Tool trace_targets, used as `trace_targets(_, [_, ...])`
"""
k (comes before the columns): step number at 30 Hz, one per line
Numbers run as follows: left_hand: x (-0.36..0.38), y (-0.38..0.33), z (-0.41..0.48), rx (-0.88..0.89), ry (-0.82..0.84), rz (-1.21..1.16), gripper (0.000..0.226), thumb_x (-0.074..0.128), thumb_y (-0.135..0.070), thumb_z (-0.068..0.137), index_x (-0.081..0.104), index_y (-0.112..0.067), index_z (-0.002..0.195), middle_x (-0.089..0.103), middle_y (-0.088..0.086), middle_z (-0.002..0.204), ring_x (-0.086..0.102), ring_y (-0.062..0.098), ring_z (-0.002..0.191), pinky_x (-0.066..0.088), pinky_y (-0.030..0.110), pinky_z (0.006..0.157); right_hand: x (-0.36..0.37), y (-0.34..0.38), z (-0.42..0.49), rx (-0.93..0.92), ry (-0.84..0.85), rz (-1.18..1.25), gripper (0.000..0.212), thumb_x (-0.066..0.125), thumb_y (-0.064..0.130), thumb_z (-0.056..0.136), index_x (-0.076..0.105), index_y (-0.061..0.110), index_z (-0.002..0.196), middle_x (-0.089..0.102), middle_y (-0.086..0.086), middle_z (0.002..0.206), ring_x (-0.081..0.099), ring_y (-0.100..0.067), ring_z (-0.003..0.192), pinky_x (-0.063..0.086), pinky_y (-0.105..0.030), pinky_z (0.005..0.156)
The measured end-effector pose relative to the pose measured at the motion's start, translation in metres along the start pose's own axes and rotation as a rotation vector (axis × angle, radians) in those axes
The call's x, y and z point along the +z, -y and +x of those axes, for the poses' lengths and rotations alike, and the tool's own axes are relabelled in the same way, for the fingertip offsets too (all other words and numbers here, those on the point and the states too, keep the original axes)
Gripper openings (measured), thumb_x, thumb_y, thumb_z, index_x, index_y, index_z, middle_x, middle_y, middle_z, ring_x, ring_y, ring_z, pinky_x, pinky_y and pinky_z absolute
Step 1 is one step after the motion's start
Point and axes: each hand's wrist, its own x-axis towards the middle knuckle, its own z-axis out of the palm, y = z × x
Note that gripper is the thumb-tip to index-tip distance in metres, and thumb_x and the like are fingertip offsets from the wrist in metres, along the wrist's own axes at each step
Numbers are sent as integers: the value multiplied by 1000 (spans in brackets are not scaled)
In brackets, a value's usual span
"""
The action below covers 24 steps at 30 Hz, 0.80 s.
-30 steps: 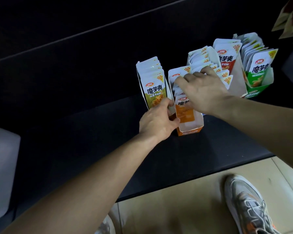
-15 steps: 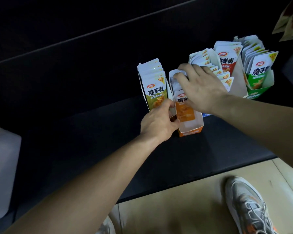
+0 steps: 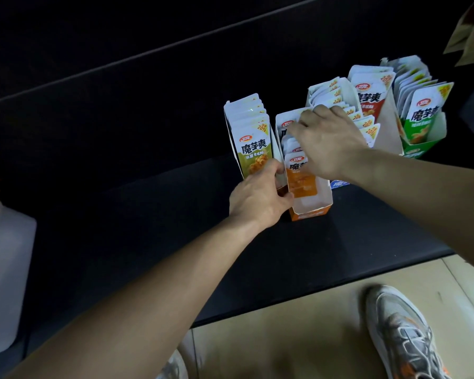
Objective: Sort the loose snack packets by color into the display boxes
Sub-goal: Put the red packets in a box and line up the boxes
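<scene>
The orange cardboard display box [image 3: 311, 212] stands on the black counter [image 3: 175, 214] directly between the 2 hands, with its long axis running away from the person. The near left wall of this box is gripped by the left hand [image 3: 257, 198], fingers curled around the edge, so the box is judged to be steadied. The right hand [image 3: 329, 143] is laid on top of the row of orange-and-white foil snack packets [image 3: 301, 181] standing upright inside the box. Its fingers [image 3: 312, 116] are bent over the packet tops and the thumb is hidden, so it cannot be told whether 1 packet is pinched or the row is only pressed. The packets are stacked face to face along the long axis and fill the far part of the box. The near end, just right of the left hand and below the right hand, shows bare white floor. The right hand is the nearer to the packets, so any seating or straightening is judged to fall to it, along that axis. A box of olive-green packets [image 3: 255, 149] stands just beyond the left hand, beside the gripped wall. A green cardboard box [image 3: 419, 149] stands well to the right of the right hand.
</scene>
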Motion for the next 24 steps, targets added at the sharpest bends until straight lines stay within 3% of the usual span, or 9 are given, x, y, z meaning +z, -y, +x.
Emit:
trace_targets(2, [0,0,0,5,-2,2,45,70,-48,87,44,-38,122,65,-14,113,64,11,97,57,37,76,-3,1,1,-9,42,13,68,77,25,73,49,15,134,61,-11,114,59,-33,106,40,-43,96])
trace_targets(6, [0,0,1,11,-5,5,46,70,-49,87,44,-37,122,65,-13,113,64,10,98,57,37,76,-4,1,1,-24,65,-7,52,74,25,76,48,13,120,55,-1,83,64,-29,83,39,-41,94])
trace_targets(10, [1,0,1,17,-5,6,46,69,-51,86,44,-38,123,65,-13,110,64,10,96,57,37,75,6,-4,-1,-40,-89,40,65,82,19,64,49,17,120,60,-7,104,59,-32,100,33,-44,90])
trace_targets(13, [1,0,2,5,2,11,45,68,-52,86,43,-39,121,64,-13,109,64,11,97,57,39,78,9,-4,2,-50,-94,40,69,81,18,67,47,21,127,59,-8,116,56,-31,110,31,-47,96])
trace_targets(20, [1,-1,2,8,9,11,42,67,-51,87,43,-40,120,64,-14,107,64,11,94,58,38,75,5,-4,10,22,-179,-66,70,80,16,67,50,16,131,55,-12,124,52,-34,114,32,-50,102])
trace_targets(24, [1,-1,2,11,19,7,43,67,-53,87,43,-41,122,64,-15,107,64,11,94,57,39,75,6,-3,11,55,-117,-38,103,83,20,65,25,14,150,34,-15,149,41,-35,134,34,-51,106])
